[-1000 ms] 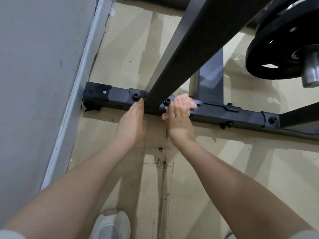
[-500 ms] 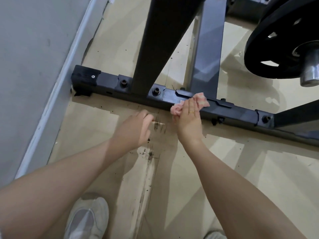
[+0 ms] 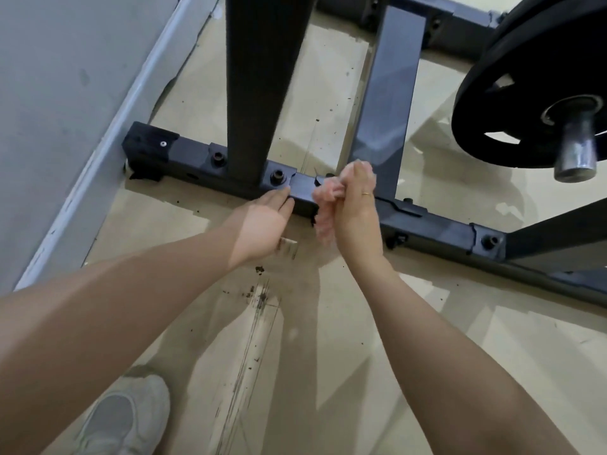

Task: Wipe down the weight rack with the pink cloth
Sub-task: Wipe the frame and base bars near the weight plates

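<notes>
On tan floor (image 3: pixel 427 339), beside grey wall (image 3: pixel 65 93) with pale baseboard (image 3: pixel 108 165): dark metal weight rack (image 3: pixel 387 93), seen from above. Low base bar (image 3: pixel 437 231) running from wall corner at left toward lower right, bolted at intervals. Broad black upright (image 3: pixel 262 77) rising from base bar toward camera; second, bluish bar (image 3: pixel 386 103) running back from base bar to a rear bar at top of view. Black weight plate (image 3: pixel 525 93) at upper right, on a steel peg (image 3: pixel 576 152) pointing toward camera.

Right hand (image 3: pixel 356 211) above base bar, just right of black upright, fingers curled tight round pink cloth (image 3: pixel 323 205). Cloth bunched, bulging out at left of fist and above knuckles, hanging against front edge of base bar. Thin ring (image 3: pixel 365 193) on one finger.

Left hand (image 3: pixel 262 224) to left of cloth, fingers straight and relaxed, tips touching front face of base bar below a bolt (image 3: pixel 278 176). Holding nothing.

Floor scuffed: dark streaks and crumbs (image 3: pixel 259 300) between the forearms. White shoe (image 3: pixel 121 418) at lower left edge. Small pale scrap (image 3: pixel 289 247) on floor just beside left hand; nature of scrap not discernible.
</notes>
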{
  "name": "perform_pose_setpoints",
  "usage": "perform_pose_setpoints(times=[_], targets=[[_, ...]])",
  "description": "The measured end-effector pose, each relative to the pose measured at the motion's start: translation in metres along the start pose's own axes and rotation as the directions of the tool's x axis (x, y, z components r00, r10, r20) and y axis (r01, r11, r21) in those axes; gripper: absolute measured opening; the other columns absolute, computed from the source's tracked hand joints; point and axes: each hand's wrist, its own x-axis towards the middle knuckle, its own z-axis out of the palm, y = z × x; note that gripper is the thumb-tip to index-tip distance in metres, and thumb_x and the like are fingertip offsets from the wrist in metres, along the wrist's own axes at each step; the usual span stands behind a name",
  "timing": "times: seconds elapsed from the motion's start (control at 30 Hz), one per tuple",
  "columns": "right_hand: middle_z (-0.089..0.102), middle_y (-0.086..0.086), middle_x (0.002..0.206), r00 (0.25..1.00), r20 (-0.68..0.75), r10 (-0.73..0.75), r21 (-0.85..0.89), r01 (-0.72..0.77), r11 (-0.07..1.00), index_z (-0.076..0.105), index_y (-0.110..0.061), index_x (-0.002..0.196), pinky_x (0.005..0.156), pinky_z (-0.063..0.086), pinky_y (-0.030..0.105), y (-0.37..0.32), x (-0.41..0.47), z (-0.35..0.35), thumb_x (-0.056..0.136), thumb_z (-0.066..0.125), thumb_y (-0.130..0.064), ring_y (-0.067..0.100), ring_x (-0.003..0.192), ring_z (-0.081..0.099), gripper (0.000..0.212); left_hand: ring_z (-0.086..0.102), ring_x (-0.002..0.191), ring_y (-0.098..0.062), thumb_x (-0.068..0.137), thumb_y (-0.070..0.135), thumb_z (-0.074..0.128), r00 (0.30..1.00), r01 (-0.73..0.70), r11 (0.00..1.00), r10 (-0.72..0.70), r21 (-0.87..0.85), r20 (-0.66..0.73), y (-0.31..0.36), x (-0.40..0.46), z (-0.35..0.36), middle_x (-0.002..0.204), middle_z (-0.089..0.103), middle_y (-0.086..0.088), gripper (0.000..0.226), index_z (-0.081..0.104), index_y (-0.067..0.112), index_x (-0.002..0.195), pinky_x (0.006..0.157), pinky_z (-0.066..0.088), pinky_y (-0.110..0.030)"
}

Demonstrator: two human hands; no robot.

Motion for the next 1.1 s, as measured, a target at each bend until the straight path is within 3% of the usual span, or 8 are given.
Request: perform_pose_setpoints(times=[0.07,0.2,0.43,0.53,0.63,0.8,0.93,1.1], targets=[[0.034,0.018,0.146,0.986,0.088,-0.144,-0.114,0.154,0.981,0.04,-0.004,0.137,0.109,0.031,0.029,-0.008,0.007,0.016,0.096,0.039,-0.034,0.02,0.133,0.035,0.051,0.005,0.145,-0.022,0.093,0.003,0.04,0.999,0.028,0.999,-0.028,-0.022,-0.015,0.001,0.006,0.004,0.158,-0.002,-0.009,0.065,0.008,0.006,0.149,0.115,0.016,-0.032],[0.0,0.015,0.157,0.98,0.184,-0.081,-0.19,0.116,0.975,-0.001,0.001,0.148,0.119,0.0,0.037,0.0,0.013,0.031,0.098,0.03,-0.016,0.028,0.145,-0.001,0.061,0.0,0.145,-0.019,0.092,0.002,0.039,0.997,0.072,0.995,-0.074,-0.062,-0.03,0.002,0.012,0.007,0.158,-0.008,-0.008,0.068,0.003,0.009,0.149,0.114,0.011,-0.027],[0.026,0.011,0.154,0.994,0.099,0.041,-0.154,-0.025,0.988,0.018,-0.006,0.149,0.117,0.001,0.03,0.063,-0.038,-0.015,0.09,0.025,-0.031,0.021,0.145,0.018,0.065,-0.009,0.144,-0.017,0.091,0.005,0.038,0.985,0.173,0.984,-0.173,-0.042,-0.004,0.016,0.014,0.016,0.156,-0.018,-0.005,0.074,-0.008,0.009,0.148,0.114,0.005,-0.028],[0.015,0.014,0.157,0.985,0.174,0.019,-0.113,0.001,0.994,0.006,-0.007,0.151,0.118,-0.006,0.029,0.049,-0.027,-0.001,0.093,0.044,-0.021,0.022,0.146,0.008,0.07,-0.011,0.144,-0.015,0.089,0.002,0.037,0.976,0.216,0.974,-0.217,-0.068,-0.005,0.021,0.015,0.019,0.156,-0.02,-0.002,0.075,-0.008,0.011,0.148,0.115,0.007,-0.029],[0.003,0.017,0.157,0.987,0.158,-0.007,-0.034,0.013,0.999,0.001,-0.01,0.149,0.115,-0.014,0.031,0.019,-0.016,0.021,0.095,0.027,-0.012,0.027,0.146,-0.003,0.06,-0.011,0.144,-0.013,0.089,0.001,0.038,0.969,0.245,0.967,-0.245,-0.072,0.0,0.023,0.015,0.019,0.156,-0.02,-0.001,0.076,-0.007,0.012,0.149,0.115,0.009,-0.03],[0.01,0.013,0.156,0.998,0.055,0.013,-0.143,-0.005,0.99,0.005,-0.004,0.147,0.117,0.0,0.035,0.054,-0.04,0.022,0.096,0.013,-0.023,0.025,0.145,0.008,0.055,-0.009,0.144,-0.013,0.092,0.008,0.041,0.962,0.271,0.958,-0.267,-0.093,0.054,0.026,0.014,0.01,0.156,-0.017,-0.001,0.075,-0.007,0.012,0.149,0.115,0.007,-0.029],[0.029,0.015,0.151,0.994,-0.051,0.092,-0.207,-0.101,0.973,0.029,-0.001,0.144,0.115,0.023,0.034,0.072,-0.061,0.01,0.095,0.044,-0.014,0.025,0.14,0.026,0.053,-0.008,0.144,-0.013,0.092,0.008,0.043,0.984,0.16,0.979,-0.168,-0.126,-0.051,0.041,0.019,0.007,0.157,-0.013,0.001,0.076,-0.007,0.014,0.149,0.114,0.0,-0.027],[-0.01,0.011,0.155,0.993,0.116,-0.035,-0.084,0.045,0.995,-0.001,-0.003,0.148,0.114,-0.019,0.029,0.043,-0.037,0.026,0.095,0.014,-0.016,0.024,0.144,-0.012,0.057,-0.002,0.145,-0.02,0.092,0.019,0.042,0.993,0.02,0.993,-0.033,-0.12,-0.109,0.059,0.034,0.01,0.158,-0.004,-0.008,0.071,0.001,0.007,0.149,0.117,0.004,-0.029]])
